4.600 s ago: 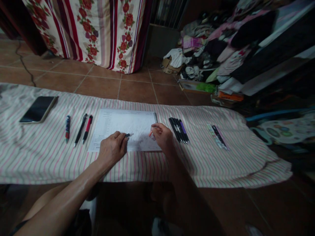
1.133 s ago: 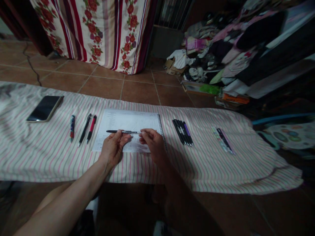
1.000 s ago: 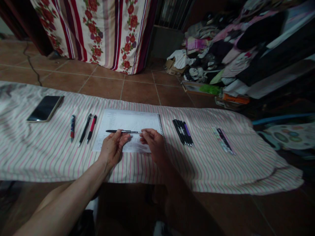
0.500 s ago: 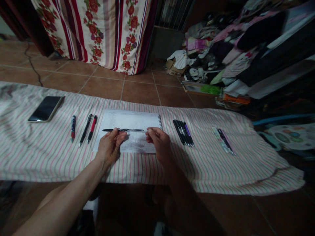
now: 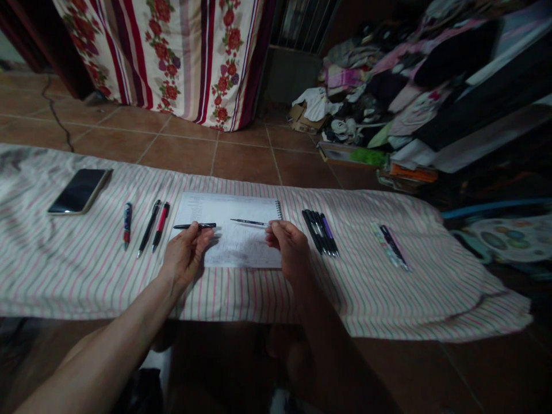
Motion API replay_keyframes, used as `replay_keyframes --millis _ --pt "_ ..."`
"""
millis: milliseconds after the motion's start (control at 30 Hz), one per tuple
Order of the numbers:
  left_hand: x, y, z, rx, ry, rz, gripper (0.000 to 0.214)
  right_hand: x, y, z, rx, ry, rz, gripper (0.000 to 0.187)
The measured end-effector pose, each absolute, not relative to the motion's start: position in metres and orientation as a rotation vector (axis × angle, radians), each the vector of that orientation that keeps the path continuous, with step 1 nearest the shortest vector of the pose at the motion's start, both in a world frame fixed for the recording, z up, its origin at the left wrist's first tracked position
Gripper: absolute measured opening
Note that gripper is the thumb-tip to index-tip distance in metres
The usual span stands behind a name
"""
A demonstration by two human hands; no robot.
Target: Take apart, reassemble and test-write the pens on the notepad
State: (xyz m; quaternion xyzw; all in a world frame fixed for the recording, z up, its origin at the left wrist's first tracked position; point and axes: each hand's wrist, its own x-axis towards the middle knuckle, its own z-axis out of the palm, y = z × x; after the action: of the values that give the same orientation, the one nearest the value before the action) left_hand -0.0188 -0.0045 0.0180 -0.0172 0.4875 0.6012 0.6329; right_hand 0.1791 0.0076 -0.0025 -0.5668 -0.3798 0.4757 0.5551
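Note:
My left hand pinches a black pen barrel that lies level across the fingers. In my right hand a thin dark ink refill is held by its right end, its tip pointing left toward the barrel. A gap separates the two parts. Both hands are above a spiral notebook with faint lines and writing. To its left lie a red and black pen, a black pen and a pen with a dark patterned body.
Right of the notebook lies a row of several black pens, one purple. Farther right is a packet of pens. A phone rests at the left on the striped cloth. Clothes are piled beyond.
The refill has come out of the barrel. My right hand has moved right with the refill, and my left hand slightly left with the barrel.

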Motion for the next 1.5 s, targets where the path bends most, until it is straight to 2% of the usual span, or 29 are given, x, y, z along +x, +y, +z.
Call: replay_keyframes --millis 367,1000,1500 --pt "-0.029 -0.002 0.020 -0.095 0.962 1.243 0.030 0.183 0.009 -0.006 -1.335 -0.881 1.093 0.028" --pt "-0.032 -0.004 0.020 -0.136 0.720 1.231 0.041 0.179 0.007 -0.002 -1.328 -0.900 1.055 0.027" --pt "-0.033 -0.002 0.013 -0.156 0.676 1.239 0.037 0.177 0.006 0.000 -1.343 -0.919 1.017 0.025"
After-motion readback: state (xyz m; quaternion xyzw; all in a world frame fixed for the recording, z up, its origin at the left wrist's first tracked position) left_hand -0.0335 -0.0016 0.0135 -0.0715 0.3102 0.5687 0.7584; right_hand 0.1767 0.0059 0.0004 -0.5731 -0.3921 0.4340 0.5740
